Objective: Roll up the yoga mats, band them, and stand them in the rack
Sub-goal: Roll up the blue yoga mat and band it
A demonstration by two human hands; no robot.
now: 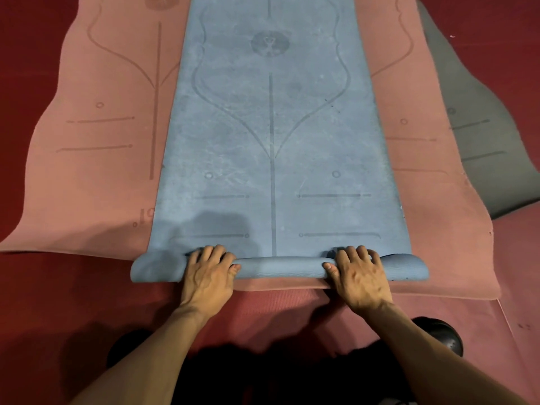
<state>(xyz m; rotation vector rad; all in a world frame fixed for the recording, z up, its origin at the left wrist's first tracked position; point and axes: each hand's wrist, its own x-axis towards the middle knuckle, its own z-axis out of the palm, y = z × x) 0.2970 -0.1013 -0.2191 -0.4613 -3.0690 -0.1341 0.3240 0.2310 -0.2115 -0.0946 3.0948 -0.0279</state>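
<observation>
Head view: a blue yoga mat [271,141] is lying flat on the red floor [38,302], stretching away beyond the fingertips, its near end turned into a short roll [280,268]. The left hand [209,276] and right hand [359,276] are both pressing down on that roll, fingers [214,252] curling narrowly over its top and thumbs lying along the near face, so each is gripping the rolled end. A pink mat [87,176] is spreading left of the left hand's fingers, under the blue one. A grey mat [482,159] is showing far off to the right of the right hand's fingers
</observation>
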